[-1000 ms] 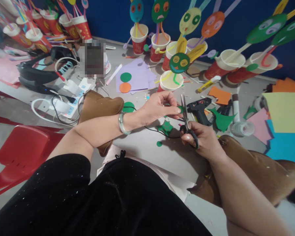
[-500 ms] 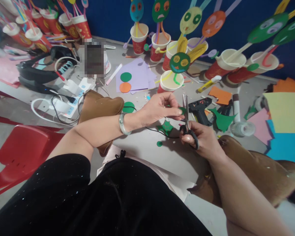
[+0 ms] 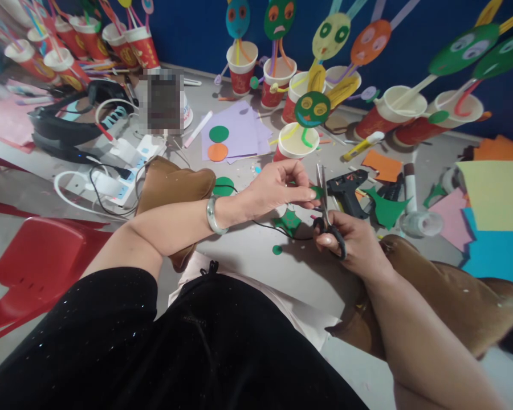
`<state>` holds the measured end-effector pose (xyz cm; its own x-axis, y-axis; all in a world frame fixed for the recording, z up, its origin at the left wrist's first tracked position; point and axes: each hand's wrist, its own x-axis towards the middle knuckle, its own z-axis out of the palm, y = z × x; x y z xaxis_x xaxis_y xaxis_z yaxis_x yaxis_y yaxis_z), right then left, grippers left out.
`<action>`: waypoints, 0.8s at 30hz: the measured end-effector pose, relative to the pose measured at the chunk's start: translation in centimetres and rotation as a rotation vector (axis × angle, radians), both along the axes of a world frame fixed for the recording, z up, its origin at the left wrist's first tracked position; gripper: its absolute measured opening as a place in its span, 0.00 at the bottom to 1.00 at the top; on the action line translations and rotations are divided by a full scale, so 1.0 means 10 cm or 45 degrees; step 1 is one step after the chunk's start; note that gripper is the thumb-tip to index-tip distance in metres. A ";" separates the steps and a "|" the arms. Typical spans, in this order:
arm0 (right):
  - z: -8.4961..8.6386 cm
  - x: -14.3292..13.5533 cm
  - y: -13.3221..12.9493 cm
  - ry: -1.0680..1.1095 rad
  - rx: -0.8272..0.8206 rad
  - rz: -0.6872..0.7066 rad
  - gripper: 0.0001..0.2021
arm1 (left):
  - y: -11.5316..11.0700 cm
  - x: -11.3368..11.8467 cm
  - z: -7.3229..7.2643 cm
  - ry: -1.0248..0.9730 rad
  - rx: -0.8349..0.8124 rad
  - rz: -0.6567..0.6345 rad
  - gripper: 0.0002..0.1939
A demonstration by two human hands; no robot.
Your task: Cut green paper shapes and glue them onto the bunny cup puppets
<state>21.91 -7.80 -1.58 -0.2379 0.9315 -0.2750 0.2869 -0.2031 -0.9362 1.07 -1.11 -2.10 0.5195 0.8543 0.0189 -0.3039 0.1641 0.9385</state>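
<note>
Pinched between the thumb and fingers of my left hand point(image 3: 284, 185) is a small piece of green paper point(image 3: 317, 192). My right hand point(image 3: 354, 242) is closed around the black handles of a pair of scissors point(image 3: 324, 208). Their blades point away from me and stand slightly apart, right beside the green piece. Below my hands, a small green paper disc point(image 3: 277, 250) lies on the table, with a green scrap point(image 3: 288, 221) behind it. A larger green disc point(image 3: 223, 186) lies left of my left hand, partly hidden by it.
A black glue gun point(image 3: 348, 191) lies just beyond my right hand. Paper cups point(image 3: 297, 142) with paper-faced figures stand along the blue wall. Purple sheets point(image 3: 235, 131), a power strip point(image 3: 130, 185) with cables and brown cushions point(image 3: 171, 185) lie around. A red chair point(image 3: 38, 267) is at left.
The scissors' blades have shifted very slightly beside the green piece. Both hands keep nearly the same place and grip.
</note>
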 end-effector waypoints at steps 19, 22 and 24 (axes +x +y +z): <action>0.00 0.03 -0.01 -0.006 -0.036 0.003 0.39 | 0.02 -0.01 0.02 -0.029 0.026 -0.016 0.27; 0.00 0.04 -0.02 -0.014 -0.036 0.012 0.39 | 0.01 -0.02 0.04 -0.012 0.021 -0.006 0.26; 0.00 0.04 -0.02 -0.018 -0.032 0.008 0.39 | 0.01 -0.02 0.05 -0.007 0.005 -0.008 0.26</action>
<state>22.35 -7.96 -1.62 -0.2397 0.9227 -0.3020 0.3012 -0.2250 -0.9266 0.89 -1.01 -1.60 0.5245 0.8510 0.0251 -0.3081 0.1622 0.9374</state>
